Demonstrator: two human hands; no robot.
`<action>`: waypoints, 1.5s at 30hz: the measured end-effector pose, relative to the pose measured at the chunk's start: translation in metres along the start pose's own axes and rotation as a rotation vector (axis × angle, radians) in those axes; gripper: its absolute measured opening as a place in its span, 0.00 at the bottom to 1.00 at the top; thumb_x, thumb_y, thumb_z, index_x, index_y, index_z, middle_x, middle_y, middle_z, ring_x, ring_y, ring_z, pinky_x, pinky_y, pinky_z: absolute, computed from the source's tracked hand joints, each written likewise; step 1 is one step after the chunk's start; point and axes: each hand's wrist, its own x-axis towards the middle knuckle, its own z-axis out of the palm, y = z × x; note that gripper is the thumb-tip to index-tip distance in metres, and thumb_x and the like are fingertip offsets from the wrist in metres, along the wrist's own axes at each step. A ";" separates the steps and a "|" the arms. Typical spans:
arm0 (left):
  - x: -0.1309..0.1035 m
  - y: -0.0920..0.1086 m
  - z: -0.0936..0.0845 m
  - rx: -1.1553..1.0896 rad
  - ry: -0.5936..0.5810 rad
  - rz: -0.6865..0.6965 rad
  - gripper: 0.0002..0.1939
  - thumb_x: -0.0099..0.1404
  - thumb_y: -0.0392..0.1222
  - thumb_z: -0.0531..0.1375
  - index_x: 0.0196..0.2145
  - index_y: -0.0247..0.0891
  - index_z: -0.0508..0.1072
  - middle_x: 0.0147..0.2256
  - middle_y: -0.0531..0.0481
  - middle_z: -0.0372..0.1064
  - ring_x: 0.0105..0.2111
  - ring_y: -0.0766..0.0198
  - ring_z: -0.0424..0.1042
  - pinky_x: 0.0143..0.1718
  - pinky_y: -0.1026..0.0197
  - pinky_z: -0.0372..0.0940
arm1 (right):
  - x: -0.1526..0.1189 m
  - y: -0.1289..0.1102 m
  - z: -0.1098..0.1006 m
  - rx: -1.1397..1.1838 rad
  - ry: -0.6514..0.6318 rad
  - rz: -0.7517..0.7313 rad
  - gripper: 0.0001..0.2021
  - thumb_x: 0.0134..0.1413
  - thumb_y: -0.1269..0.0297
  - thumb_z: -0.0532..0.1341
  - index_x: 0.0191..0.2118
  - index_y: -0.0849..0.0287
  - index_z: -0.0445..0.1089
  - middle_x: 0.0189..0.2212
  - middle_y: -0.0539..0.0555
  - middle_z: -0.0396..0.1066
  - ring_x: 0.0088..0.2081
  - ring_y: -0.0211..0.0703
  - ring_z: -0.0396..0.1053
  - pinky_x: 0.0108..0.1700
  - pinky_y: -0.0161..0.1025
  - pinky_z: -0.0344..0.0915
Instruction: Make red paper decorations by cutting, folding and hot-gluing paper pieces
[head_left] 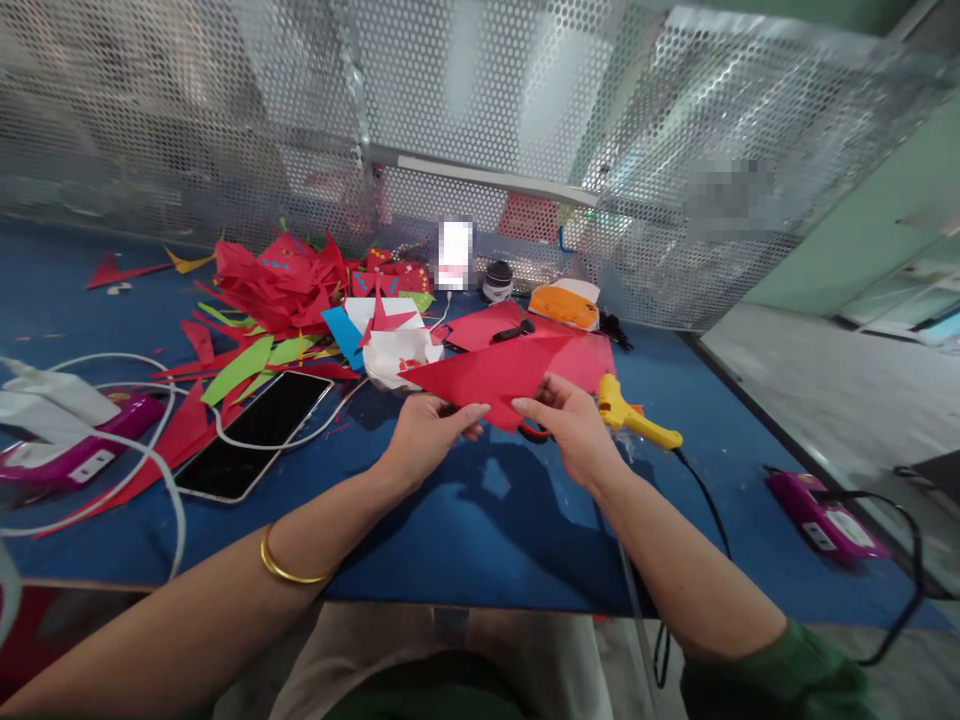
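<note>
My left hand (pixel 431 435) and my right hand (pixel 570 425) together hold a piece of red paper (pixel 495 375) above the front middle of the table. Each hand pinches its lower edge between thumb and fingers, and the paper's pointed end reaches out to the left. Beneath the paper, by my right hand, part of a red and black handle (pixel 534 432) shows; the rest of it is hidden. A yellow glue gun (pixel 637 420) lies just right of my right hand. More red paper (pixel 600 352) rests behind the held piece, with a small black object (pixel 514 331) on it.
A heap of red paper cutouts (pixel 277 285) and green scraps (pixel 238 370) covers the back left. Nearer lie a phone (pixel 259 440), white cables and a purple power strip (pixel 112 440). Another purple power strip (pixel 825 520) sits at right. Perforated metal (pixel 480 110) stands behind the blue table (pixel 480 570).
</note>
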 end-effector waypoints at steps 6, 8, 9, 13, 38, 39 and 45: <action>-0.002 0.002 -0.001 0.033 -0.129 0.018 0.14 0.52 0.48 0.68 0.17 0.36 0.75 0.19 0.49 0.72 0.21 0.65 0.69 0.27 0.64 0.64 | 0.004 -0.002 0.001 0.179 0.181 -0.001 0.14 0.32 0.65 0.75 0.31 0.55 0.76 0.30 0.48 0.78 0.30 0.39 0.73 0.37 0.38 0.71; -0.001 0.000 -0.002 0.056 -0.139 0.022 0.15 0.53 0.49 0.68 0.17 0.36 0.74 0.19 0.48 0.72 0.21 0.65 0.69 0.27 0.64 0.65 | 0.007 -0.004 -0.002 0.205 0.266 -0.052 0.14 0.31 0.65 0.75 0.29 0.56 0.76 0.27 0.47 0.77 0.28 0.37 0.71 0.36 0.37 0.70; -0.001 -0.002 -0.002 0.065 -0.141 0.023 0.15 0.53 0.49 0.68 0.17 0.36 0.74 0.19 0.48 0.73 0.21 0.65 0.69 0.27 0.64 0.64 | 0.008 -0.005 -0.004 0.207 0.301 -0.080 0.13 0.32 0.64 0.75 0.29 0.55 0.75 0.26 0.46 0.76 0.27 0.36 0.70 0.36 0.37 0.70; 0.001 -0.003 -0.003 0.081 -0.151 0.018 0.15 0.53 0.49 0.68 0.17 0.36 0.75 0.19 0.47 0.73 0.21 0.65 0.69 0.27 0.64 0.64 | 0.015 -0.010 -0.014 0.202 0.383 -0.151 0.11 0.36 0.62 0.73 0.24 0.55 0.70 0.22 0.44 0.71 0.25 0.33 0.67 0.32 0.35 0.68; 0.011 -0.005 -0.005 -0.433 0.175 -0.007 0.20 0.47 0.51 0.73 0.33 0.33 0.79 0.32 0.46 0.80 0.29 0.60 0.76 0.31 0.60 0.72 | 0.012 -0.005 -0.014 0.060 0.358 -0.124 0.11 0.38 0.56 0.72 0.27 0.56 0.75 0.20 0.46 0.71 0.22 0.34 0.67 0.27 0.34 0.64; 0.012 -0.005 -0.006 -0.442 0.202 0.002 0.19 0.47 0.50 0.73 0.32 0.33 0.79 0.31 0.46 0.80 0.29 0.60 0.76 0.30 0.60 0.72 | 0.012 -0.005 -0.014 0.045 0.346 -0.121 0.11 0.37 0.56 0.72 0.27 0.56 0.75 0.20 0.47 0.72 0.22 0.35 0.67 0.27 0.34 0.64; 0.013 -0.003 -0.008 -0.427 0.260 0.021 0.16 0.48 0.47 0.72 0.32 0.34 0.79 0.31 0.46 0.80 0.29 0.60 0.76 0.28 0.62 0.70 | 0.012 -0.004 -0.015 0.046 0.304 -0.072 0.12 0.37 0.55 0.72 0.27 0.57 0.76 0.20 0.49 0.73 0.21 0.37 0.71 0.27 0.35 0.66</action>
